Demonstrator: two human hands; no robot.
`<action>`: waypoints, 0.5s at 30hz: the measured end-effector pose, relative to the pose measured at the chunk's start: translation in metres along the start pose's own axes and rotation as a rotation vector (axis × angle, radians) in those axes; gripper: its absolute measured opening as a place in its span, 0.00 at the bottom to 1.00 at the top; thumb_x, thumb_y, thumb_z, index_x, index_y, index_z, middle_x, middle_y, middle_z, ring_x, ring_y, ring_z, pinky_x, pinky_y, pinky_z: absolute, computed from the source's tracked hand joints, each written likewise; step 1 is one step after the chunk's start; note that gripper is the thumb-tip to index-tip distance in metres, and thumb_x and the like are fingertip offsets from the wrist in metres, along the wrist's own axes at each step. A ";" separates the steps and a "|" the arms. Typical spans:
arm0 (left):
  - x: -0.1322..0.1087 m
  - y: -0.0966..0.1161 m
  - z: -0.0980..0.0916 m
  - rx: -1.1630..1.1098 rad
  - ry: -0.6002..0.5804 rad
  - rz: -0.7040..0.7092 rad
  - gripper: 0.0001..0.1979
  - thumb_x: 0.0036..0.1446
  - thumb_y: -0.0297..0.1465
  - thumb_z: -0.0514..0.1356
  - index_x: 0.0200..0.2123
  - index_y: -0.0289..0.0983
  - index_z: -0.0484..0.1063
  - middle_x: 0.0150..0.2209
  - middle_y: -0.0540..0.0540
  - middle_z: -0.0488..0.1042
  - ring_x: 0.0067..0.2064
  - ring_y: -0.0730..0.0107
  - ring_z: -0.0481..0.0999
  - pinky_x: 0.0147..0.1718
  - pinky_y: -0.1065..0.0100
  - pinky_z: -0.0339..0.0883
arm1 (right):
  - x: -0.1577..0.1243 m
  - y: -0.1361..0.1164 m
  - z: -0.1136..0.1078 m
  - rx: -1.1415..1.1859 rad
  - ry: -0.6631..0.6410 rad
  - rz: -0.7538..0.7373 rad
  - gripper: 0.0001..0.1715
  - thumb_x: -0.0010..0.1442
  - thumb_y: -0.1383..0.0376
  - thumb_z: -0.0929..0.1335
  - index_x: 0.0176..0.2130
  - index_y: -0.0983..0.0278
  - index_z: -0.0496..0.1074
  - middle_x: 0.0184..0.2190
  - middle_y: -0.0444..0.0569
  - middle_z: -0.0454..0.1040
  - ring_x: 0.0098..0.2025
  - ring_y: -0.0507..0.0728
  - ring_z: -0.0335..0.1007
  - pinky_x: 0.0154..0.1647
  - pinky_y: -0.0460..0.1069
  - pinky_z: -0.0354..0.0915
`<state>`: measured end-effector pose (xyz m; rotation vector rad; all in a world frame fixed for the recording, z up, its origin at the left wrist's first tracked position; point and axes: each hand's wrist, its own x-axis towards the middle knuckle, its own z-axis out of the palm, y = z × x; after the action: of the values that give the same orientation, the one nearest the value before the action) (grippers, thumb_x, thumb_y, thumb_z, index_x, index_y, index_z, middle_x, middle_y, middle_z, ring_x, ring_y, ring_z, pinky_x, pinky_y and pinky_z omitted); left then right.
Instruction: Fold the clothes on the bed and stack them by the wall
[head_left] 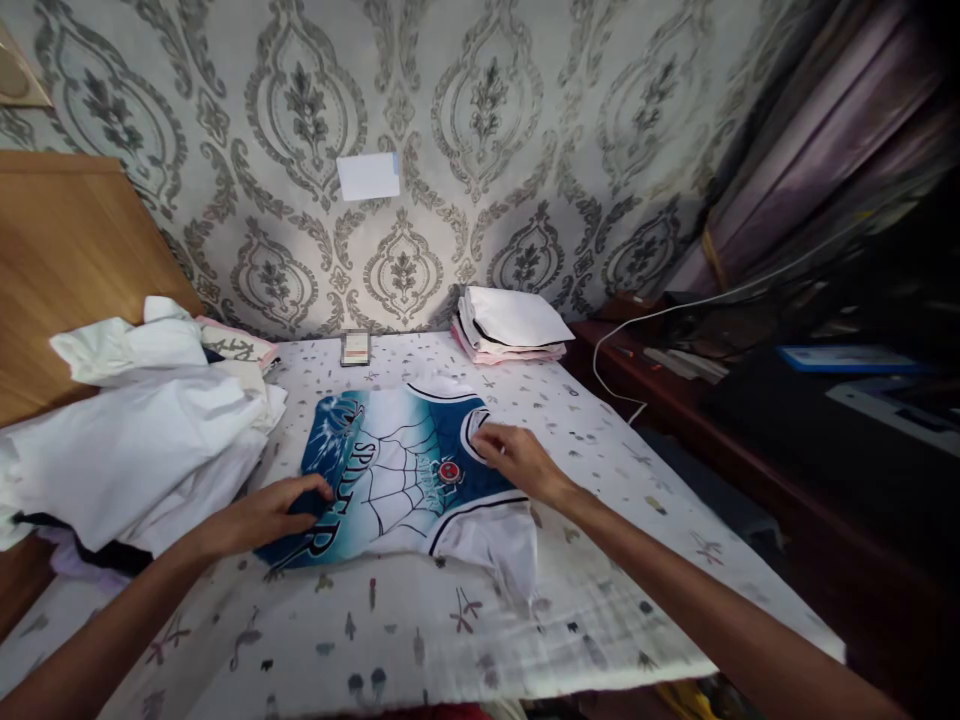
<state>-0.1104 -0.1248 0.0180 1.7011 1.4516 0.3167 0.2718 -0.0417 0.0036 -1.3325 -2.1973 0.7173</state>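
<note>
A blue and white shirt (401,465) with white sleeves, a spider web print and the lettering "SPIER" or similar lies spread sideways on the patterned sheet (420,630). Its neckline faces right and its hem faces left. At the neckline, my right hand (517,455) has its fingers pinched on the collar edge. My left hand (274,510) rests over the hem end, thumb and fingers apart, touching the dark blue fabric. The near sleeve (499,545) lies loosely crumpled toward me.
A heap of white clothes (142,440) lies at left against a wooden headboard (82,260). Folded clothes (514,325) are stacked near the wall, with a small framed card-like item (355,349) left of them. A white cable (600,350) hangs over the dark red furniture (675,390) at right.
</note>
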 end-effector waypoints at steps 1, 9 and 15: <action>-0.003 0.004 -0.007 0.020 -0.038 -0.022 0.21 0.51 0.45 0.65 0.48 0.45 0.77 0.28 0.51 0.75 0.26 0.64 0.71 0.26 0.67 0.61 | 0.019 0.004 0.001 -0.099 0.045 0.047 0.14 0.67 0.61 0.63 0.33 0.62 0.74 0.31 0.45 0.75 0.34 0.54 0.70 0.38 0.47 0.63; 0.103 0.044 -0.057 0.188 0.331 0.022 0.14 0.51 0.45 0.62 0.34 0.42 0.76 0.22 0.50 0.75 0.27 0.60 0.76 0.27 0.68 0.60 | 0.119 0.027 0.019 -0.345 0.105 0.420 0.20 0.61 0.62 0.68 0.51 0.68 0.72 0.56 0.65 0.71 0.58 0.66 0.65 0.52 0.56 0.63; 0.260 0.086 -0.015 0.073 0.308 0.058 0.18 0.50 0.45 0.62 0.18 0.39 0.65 0.22 0.43 0.73 0.37 0.53 0.76 0.32 0.66 0.61 | 0.114 0.054 0.012 -0.242 0.115 0.514 0.15 0.53 0.60 0.72 0.40 0.64 0.74 0.42 0.54 0.77 0.44 0.62 0.73 0.40 0.51 0.64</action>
<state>0.0145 0.1192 0.0054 1.8143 1.6528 0.5848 0.2517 0.0802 -0.0263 -2.0468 -1.9067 0.5373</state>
